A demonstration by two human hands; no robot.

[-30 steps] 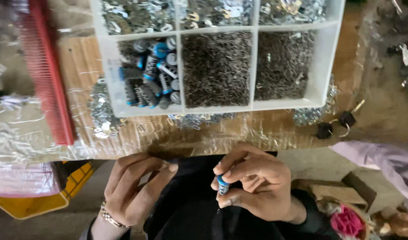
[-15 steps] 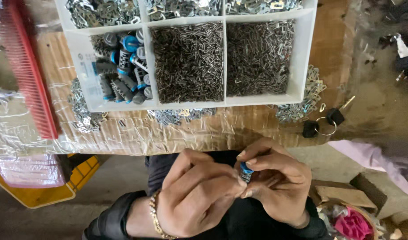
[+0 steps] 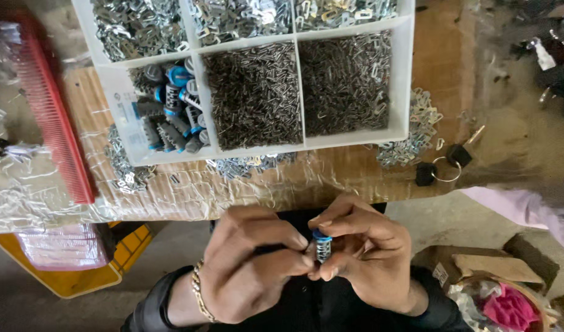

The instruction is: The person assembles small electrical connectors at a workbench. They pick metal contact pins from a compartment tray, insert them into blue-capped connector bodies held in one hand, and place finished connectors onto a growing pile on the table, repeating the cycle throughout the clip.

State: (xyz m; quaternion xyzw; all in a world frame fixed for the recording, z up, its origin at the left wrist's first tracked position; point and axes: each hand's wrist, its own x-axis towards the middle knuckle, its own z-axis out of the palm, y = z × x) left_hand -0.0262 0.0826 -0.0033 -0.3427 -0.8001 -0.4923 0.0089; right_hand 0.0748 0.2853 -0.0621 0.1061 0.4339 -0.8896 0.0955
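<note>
Both hands gripping one small blue-capped ribbed metal cylinder (image 3: pixel 322 246) | axis upright | right hand (image 3: pixel 368 258) holds it, left hand (image 3: pixel 251 264) pinches alongside.

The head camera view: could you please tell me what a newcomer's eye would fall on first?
Low in the middle, the left hand and right hand pinch a small blue-capped cylinder between their fingertips. Above them, a white divided tray on the wrapped table holds heaps of tiny metal parts. A red comb lies at the left.
</note>
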